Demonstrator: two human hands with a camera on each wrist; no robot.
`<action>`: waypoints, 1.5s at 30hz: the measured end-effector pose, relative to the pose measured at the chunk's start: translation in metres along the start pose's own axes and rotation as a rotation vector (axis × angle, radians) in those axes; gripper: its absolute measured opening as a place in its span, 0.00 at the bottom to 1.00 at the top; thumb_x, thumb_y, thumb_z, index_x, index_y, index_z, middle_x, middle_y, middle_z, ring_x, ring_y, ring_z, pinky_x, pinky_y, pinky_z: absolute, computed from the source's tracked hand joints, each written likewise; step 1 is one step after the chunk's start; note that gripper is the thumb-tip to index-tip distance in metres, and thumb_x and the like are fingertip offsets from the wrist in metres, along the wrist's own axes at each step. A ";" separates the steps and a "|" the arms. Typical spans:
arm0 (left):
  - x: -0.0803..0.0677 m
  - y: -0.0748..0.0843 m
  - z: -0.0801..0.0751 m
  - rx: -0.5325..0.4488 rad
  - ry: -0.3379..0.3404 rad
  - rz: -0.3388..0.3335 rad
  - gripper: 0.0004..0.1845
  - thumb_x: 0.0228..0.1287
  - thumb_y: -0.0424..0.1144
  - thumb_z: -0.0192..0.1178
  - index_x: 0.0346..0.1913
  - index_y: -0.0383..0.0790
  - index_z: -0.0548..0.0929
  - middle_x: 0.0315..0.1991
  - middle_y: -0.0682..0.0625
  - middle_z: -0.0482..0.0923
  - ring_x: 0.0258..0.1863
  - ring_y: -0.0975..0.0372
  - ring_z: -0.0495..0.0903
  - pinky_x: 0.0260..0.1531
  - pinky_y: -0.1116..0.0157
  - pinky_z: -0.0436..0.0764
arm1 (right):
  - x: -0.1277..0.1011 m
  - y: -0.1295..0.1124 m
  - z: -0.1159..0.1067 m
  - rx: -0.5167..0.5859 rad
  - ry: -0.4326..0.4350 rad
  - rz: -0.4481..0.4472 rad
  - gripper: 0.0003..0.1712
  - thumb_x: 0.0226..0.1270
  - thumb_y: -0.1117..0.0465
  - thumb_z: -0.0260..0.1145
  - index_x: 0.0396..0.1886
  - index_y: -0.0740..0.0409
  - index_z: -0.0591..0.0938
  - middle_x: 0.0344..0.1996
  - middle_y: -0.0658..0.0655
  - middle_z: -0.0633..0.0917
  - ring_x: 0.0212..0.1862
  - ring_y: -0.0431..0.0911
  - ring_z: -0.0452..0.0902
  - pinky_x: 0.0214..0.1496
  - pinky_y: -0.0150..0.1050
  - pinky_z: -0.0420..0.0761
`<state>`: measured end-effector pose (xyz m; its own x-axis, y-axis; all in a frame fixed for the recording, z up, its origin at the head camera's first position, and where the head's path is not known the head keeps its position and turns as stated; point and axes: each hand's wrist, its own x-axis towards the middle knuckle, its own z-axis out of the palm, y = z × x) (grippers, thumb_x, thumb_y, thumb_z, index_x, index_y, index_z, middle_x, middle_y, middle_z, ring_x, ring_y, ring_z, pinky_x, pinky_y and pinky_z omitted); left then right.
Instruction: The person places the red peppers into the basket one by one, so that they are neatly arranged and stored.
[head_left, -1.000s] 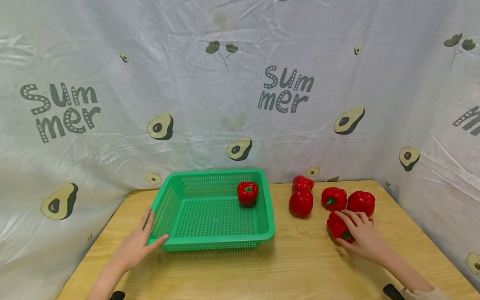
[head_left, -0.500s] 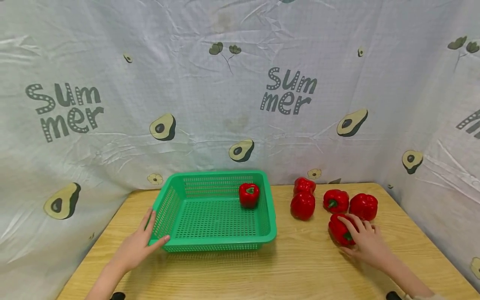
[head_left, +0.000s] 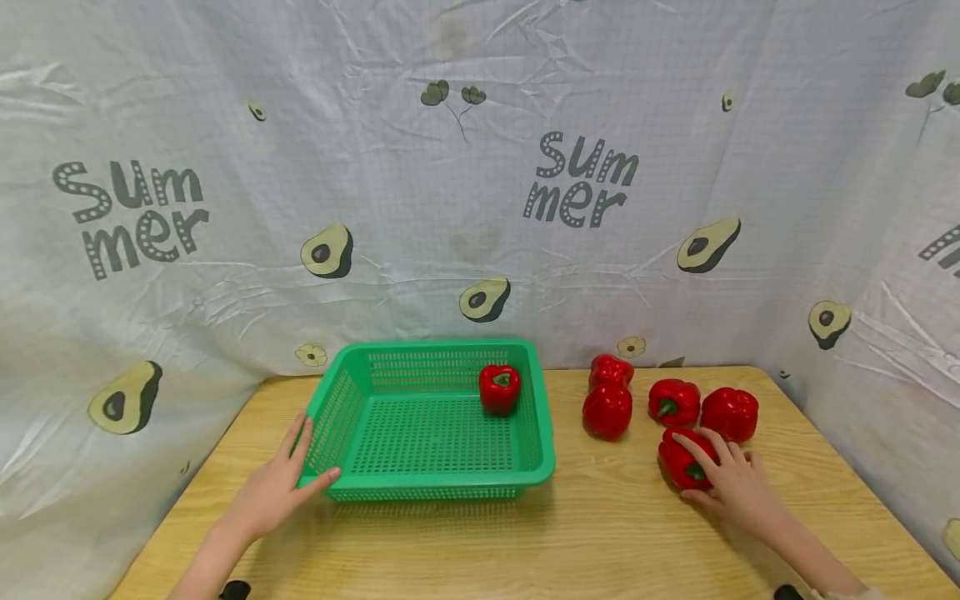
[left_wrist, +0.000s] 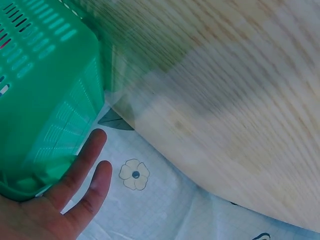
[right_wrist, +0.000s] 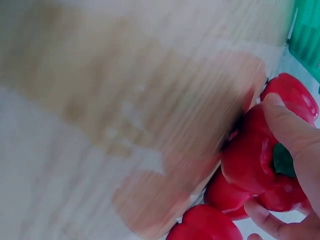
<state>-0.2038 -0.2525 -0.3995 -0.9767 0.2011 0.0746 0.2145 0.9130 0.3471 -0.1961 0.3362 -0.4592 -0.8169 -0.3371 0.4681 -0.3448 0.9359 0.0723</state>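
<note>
My right hand (head_left: 703,472) lies over a red bell pepper (head_left: 672,463) at the front of a group on the wooden table (head_left: 600,533), fingers curled round it. In the right wrist view the thumb (right_wrist: 289,131) and a finger (right_wrist: 265,220) wrap that pepper (right_wrist: 249,159). My left hand (head_left: 294,477) rests with straight fingers against the front left corner of a green slotted basket (head_left: 420,483); the left wrist view shows the fingers (left_wrist: 86,167) beside the basket wall (left_wrist: 45,80). One red pepper (head_left: 499,388) sits inside the basket at its back right.
Several more red peppers (head_left: 606,411) (head_left: 673,402) (head_left: 729,413) stand on the table right of the basket, behind the held one. A printed cloth backdrop (head_left: 480,208) surrounds the table on the left, back and right. Bare wood lies along the front edge.
My right hand has settled a little closer round the front pepper. The left hand, the basket and the other peppers have stayed in place.
</note>
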 end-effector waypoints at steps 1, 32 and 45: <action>-0.001 0.000 0.000 0.004 -0.002 0.000 0.48 0.61 0.57 0.50 0.69 0.30 0.38 0.70 0.38 0.29 0.21 0.62 0.76 0.14 0.67 0.65 | 0.000 0.000 -0.001 0.005 0.000 -0.006 0.48 0.29 0.47 0.77 0.57 0.47 0.68 0.49 0.62 0.69 0.42 0.60 0.71 0.33 0.50 0.66; -0.002 0.002 0.000 -0.022 -0.012 -0.004 0.48 0.61 0.57 0.49 0.69 0.31 0.37 0.70 0.37 0.30 0.21 0.60 0.77 0.15 0.67 0.66 | 0.001 -0.006 -0.026 0.112 -0.165 0.100 0.33 0.51 0.56 0.68 0.58 0.49 0.68 0.26 0.50 0.67 0.20 0.37 0.59 0.24 0.33 0.61; -0.001 0.000 0.000 -0.017 -0.001 0.000 0.48 0.61 0.57 0.49 0.69 0.31 0.37 0.70 0.36 0.30 0.24 0.57 0.78 0.17 0.66 0.67 | 0.008 -0.005 -0.032 0.223 -0.327 0.238 0.31 0.57 0.35 0.55 0.57 0.45 0.69 0.44 0.62 0.75 0.41 0.56 0.75 0.34 0.57 0.72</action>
<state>-0.2029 -0.2528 -0.4001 -0.9767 0.2014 0.0737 0.2143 0.9067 0.3634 -0.1861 0.3324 -0.4276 -0.9759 -0.1640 0.1439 -0.1922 0.9582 -0.2118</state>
